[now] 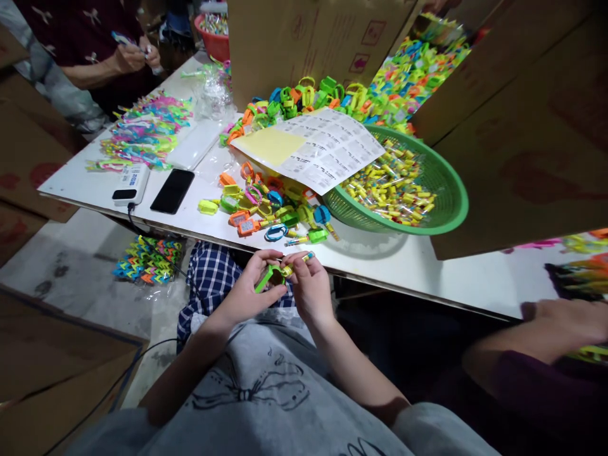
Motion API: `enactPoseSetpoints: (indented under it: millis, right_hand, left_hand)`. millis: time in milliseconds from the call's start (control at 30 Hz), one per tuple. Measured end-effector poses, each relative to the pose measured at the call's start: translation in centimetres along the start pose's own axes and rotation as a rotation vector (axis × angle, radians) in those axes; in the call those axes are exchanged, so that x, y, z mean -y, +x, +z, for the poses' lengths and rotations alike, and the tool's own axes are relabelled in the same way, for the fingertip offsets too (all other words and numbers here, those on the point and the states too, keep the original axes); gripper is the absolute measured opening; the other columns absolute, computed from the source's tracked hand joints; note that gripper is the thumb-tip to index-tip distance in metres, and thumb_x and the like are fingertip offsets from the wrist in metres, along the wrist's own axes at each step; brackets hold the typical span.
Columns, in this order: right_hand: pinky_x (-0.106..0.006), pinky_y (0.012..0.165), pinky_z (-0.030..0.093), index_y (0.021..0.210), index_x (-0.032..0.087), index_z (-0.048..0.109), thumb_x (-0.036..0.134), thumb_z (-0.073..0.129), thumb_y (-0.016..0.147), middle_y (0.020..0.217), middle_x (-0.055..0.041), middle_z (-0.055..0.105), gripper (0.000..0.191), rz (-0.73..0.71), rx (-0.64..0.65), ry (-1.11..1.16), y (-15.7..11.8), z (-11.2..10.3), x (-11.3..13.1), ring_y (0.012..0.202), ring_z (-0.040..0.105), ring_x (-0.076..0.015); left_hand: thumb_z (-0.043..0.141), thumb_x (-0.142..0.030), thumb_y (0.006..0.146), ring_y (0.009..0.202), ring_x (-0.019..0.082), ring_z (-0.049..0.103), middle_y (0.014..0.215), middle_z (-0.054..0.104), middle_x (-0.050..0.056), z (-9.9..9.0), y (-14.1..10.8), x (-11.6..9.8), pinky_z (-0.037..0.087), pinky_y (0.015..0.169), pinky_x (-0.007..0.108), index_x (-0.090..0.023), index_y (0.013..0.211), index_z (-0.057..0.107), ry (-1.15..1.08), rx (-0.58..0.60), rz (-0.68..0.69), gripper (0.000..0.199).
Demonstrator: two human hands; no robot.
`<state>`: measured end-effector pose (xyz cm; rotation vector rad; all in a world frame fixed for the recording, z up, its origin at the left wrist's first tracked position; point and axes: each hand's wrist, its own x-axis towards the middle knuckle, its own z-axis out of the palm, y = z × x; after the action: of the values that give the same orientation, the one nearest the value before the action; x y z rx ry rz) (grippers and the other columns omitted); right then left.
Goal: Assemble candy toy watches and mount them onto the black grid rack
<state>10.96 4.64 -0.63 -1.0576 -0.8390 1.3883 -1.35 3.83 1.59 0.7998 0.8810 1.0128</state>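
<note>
From my head camera, a white worktop [399,266] runs across in front of me, cardboard boxes [304,54] standing at its back and right; both my hands are together just short of its near edge, above my lap; my left hand [254,282] is half curled, thumb and fingers spread around a green toy band [266,278] and gripping it; my right hand [311,285] is nearly closed, thumb and fingertips pinching a slim yellow tube [289,270] right beside the band, though I cannot tell whether the two are joined; my forearms come up from either side and converge, the right wrist bent slightly inward; beyond my fingers lies a loose heap of coloured bands [247,227]; to its right a green basket [460,202] holds many wrapped yellow tubes [394,183], a sticker sheet [332,149] overlapping its rim; a black phone [172,191] lies left of the heap; farther left, a co-worker's hands [132,57] hold something small.
</note>
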Motion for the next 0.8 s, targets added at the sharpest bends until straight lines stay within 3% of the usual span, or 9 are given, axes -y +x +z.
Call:
enactPoseSetpoints:
  millis: [233,367,500,700,800]
  right_hand:
    - [-0.028,0.058,0.043,0.071,0.022,0.054,0.055,0.065,0.073,0.071,-0.0003,0.059,0.035,-0.038,0.05,0.044,-0.7,0.4,0.5,0.061,0.051,-0.0142]
    - [-0.03,0.068,0.045,0.073,0.022,0.055,0.05,0.064,0.077,0.072,-0.0005,0.061,0.029,-0.126,0.073,0.024,-0.9,0.5,1.0,0.068,0.055,-0.0154]
    - [-0.032,0.068,0.046,0.076,0.023,0.055,0.051,0.065,0.076,0.07,-0.0008,0.061,0.03,-0.194,0.044,-0.052,-1.5,0.9,1.7,0.07,0.057,-0.0171]
    - [-0.033,0.07,0.048,0.081,0.024,0.056,0.044,0.064,0.079,0.076,-0.0015,0.063,0.022,-0.27,0.055,-0.003,-2.4,1.4,1.9,0.074,0.06,-0.0175]
    - [-0.033,0.067,0.05,0.081,0.024,0.055,0.044,0.063,0.081,0.073,-0.0009,0.062,0.022,-0.319,0.059,0.021,-2.4,1.6,1.7,0.073,0.061,-0.0172]
  left_hand:
    - [0.074,-0.012,0.063,0.081,0.012,0.056,0.087,0.054,-0.001,0.1,-0.4,0.2,0.047,0.08,0.025,-0.023,0.101,0.056,0.113,-0.068,0.126,0.043]
    - [0.075,-0.01,0.06,0.084,0.013,0.056,0.089,0.056,0.0,0.3,-0.7,-0.2,0.046,0.081,0.024,-0.021,0.096,0.059,0.169,-0.108,0.194,0.041]
    - [0.077,-0.01,0.058,0.083,0.015,0.057,0.091,0.058,0.002,0.3,-1.0,-0.1,0.045,0.079,0.025,-0.021,0.094,0.062,0.215,-0.141,0.276,0.041]
    - [0.076,-0.01,0.06,0.077,0.013,0.056,0.088,0.059,0.002,-0.1,-1.4,0.2,0.044,0.075,0.024,-0.022,0.092,0.063,0.354,-0.192,0.457,0.036]
    - [0.074,-0.01,0.063,0.075,0.012,0.056,0.085,0.059,0.001,-0.3,-1.3,0.3,0.045,0.069,0.022,-0.021,0.094,0.061,0.447,-0.158,0.628,0.035]
